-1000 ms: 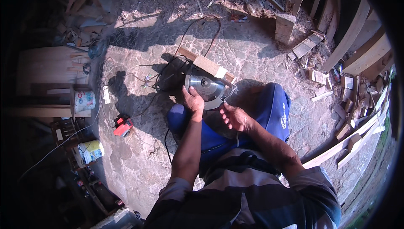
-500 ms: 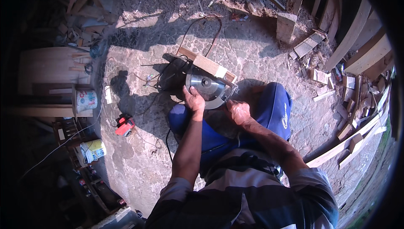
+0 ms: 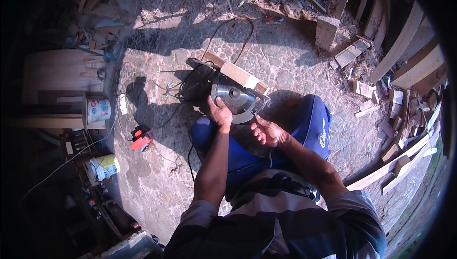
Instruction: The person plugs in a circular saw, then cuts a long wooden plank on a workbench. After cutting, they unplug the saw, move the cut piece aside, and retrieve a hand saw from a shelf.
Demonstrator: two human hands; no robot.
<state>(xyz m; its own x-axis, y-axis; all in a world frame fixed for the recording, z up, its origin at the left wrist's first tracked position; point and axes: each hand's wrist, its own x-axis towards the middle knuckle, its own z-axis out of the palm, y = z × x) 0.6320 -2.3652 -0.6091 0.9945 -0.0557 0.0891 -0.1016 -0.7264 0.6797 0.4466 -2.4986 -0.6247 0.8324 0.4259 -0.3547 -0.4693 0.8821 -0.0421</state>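
Observation:
A circular saw stands on the ground in front of me with its round metal blade (image 3: 236, 98) facing up toward me. My left hand (image 3: 220, 113) is at the lower left of the blade, thumb and forefinger against its face and the other fingers hidden. By the blade's lower right edge is my right hand (image 3: 267, 132), fingers curled and the palm partly turned up. Its thumb side reaches the metal fitting at the edge; what it holds, if anything, is too small to make out. A pale wooden block (image 3: 239, 75) lies along the saw's far side.
A red tool (image 3: 141, 139) with a cord lies on the ground to the left. Two buckets, one white (image 3: 98, 110) and one yellow and white (image 3: 104, 167), stand farther left. Wood offcuts (image 3: 364, 89) and long curved boards (image 3: 402, 44) lie at the right.
My right hand has turned from knuckles up to showing its palm and curled fingers, staying by the blade's edge. The left hand and the saw keep their places.

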